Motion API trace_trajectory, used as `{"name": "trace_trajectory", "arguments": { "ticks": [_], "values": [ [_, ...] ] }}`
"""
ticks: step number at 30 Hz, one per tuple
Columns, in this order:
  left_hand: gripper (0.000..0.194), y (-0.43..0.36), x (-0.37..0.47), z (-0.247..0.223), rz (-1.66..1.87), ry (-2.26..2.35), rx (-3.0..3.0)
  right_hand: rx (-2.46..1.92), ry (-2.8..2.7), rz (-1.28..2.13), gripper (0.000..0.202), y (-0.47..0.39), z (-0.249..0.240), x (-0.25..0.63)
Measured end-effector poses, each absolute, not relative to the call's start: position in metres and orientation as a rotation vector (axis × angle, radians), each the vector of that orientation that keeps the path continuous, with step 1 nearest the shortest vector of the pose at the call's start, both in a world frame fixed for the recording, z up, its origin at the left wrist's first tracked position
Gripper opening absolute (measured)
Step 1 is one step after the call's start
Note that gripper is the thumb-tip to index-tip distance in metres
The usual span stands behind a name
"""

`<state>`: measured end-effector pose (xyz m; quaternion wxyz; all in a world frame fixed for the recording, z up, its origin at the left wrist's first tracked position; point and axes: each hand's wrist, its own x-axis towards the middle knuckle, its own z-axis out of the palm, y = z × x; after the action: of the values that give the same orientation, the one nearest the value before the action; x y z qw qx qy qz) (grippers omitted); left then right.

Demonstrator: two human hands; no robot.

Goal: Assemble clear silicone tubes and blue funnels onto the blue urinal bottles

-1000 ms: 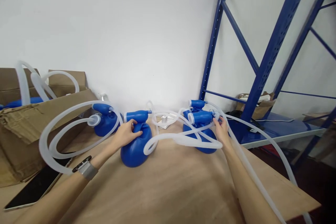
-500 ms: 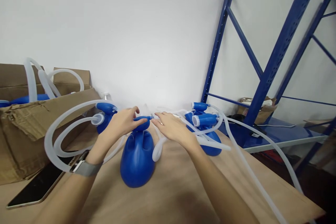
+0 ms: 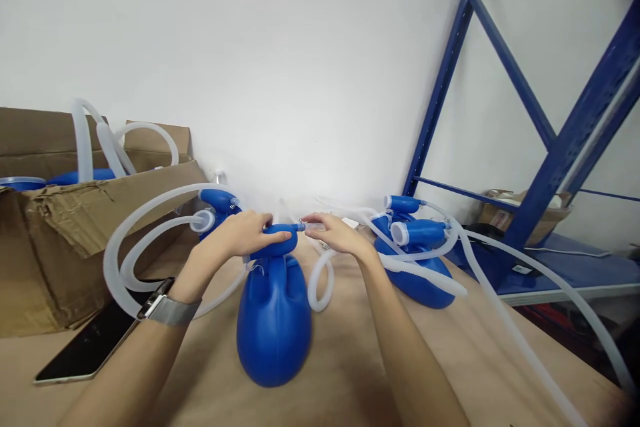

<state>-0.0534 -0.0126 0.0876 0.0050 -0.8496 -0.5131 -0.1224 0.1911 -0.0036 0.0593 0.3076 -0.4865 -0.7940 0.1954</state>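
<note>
A blue plastic urinal bottle (image 3: pixel 274 327) with a moulded handle stands on the table in front of me. My left hand (image 3: pixel 246 232) is closed around its sideways blue neck (image 3: pixel 276 243), thumb lying along the top. At the neck's narrow right end, my right hand (image 3: pixel 336 232) pinches the clear end of a translucent hose (image 3: pixel 314 227). The hose end meets the neck's tip, where a small metal clip seems to sit. A loop of translucent hose (image 3: pixel 313 287) hangs down to the table beside the bottle.
An open cardboard box (image 3: pixel 115 213) with hoses and blue bottles stands at left, a dark phone or tablet (image 3: pixel 85 340) before it. Another blue bottle (image 3: pixel 217 200) is behind my left hand. Several bottles with hoses (image 3: pixel 423 233) lie at right, near a blue metal rack (image 3: pixel 450 67).
The view has shifted, so most things sit further right. My right hand's fingers have closed on the hose end at the neck, and the bottle appears slightly nearer.
</note>
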Motion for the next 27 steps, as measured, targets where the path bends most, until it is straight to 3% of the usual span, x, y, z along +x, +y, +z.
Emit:
{"name": "trace_trajectory", "arguments": {
  "ticks": [5,9,17,27],
  "values": [
    [0.07,-0.019,-0.057,0.092,-0.359,-1.644,-2.766,-1.307,-2.161,0.382,0.031,-0.009,0.058,0.191],
    [0.071,-0.014,-0.043,0.09,-0.579,-1.581,-2.725,-1.28,-2.136,0.297,0.026,-0.016,0.064,0.189],
    [0.046,0.002,-0.013,0.095,-0.656,-1.414,-2.927,-1.201,-2.164,0.186,0.017,-0.02,0.067,0.194],
    [0.043,0.004,-0.014,0.087,-0.785,-1.285,-2.915,-1.211,-2.253,-0.133,0.016,-0.025,0.065,0.193]
  ]
}}
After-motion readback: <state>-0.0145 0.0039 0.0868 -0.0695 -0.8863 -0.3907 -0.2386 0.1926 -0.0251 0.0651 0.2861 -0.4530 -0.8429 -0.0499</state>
